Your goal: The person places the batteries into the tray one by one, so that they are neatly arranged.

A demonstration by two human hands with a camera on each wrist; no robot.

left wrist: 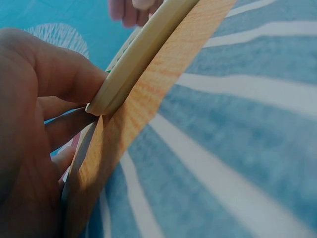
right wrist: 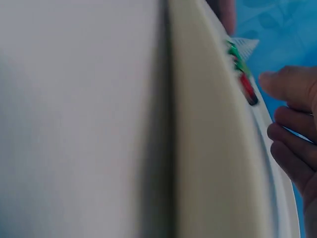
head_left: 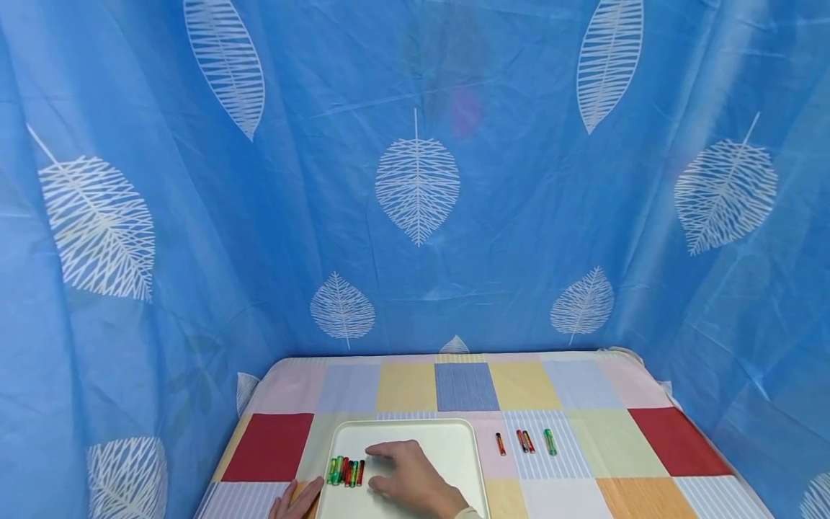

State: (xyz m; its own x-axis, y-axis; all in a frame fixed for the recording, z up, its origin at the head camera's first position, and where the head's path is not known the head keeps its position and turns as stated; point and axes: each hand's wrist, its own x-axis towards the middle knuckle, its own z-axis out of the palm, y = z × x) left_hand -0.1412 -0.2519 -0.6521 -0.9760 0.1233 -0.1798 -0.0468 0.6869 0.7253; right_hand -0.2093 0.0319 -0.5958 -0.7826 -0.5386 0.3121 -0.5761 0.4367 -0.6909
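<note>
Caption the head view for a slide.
Right hand over a cream tray holding a row of batteries, left hand at its rim, more batteries on patchwork cloth.

Beneath the right hand (head_left: pixel 415 479), the cream rectangular plastic tray (head_left: pixel 450 440) looks smooth, with a faint sheen. Between it and the left hand (head_left: pixel 300 499), slim red, black and green cylinders (head_left: pixel 346 472) look glossy. Around both, the multicoloured patchwork cloth (head_left: pixel 616 447) is matt; beyond them, the blue leaf-printed curtain (head_left: pixel 415 310) is creased, slightly shiny.
</note>
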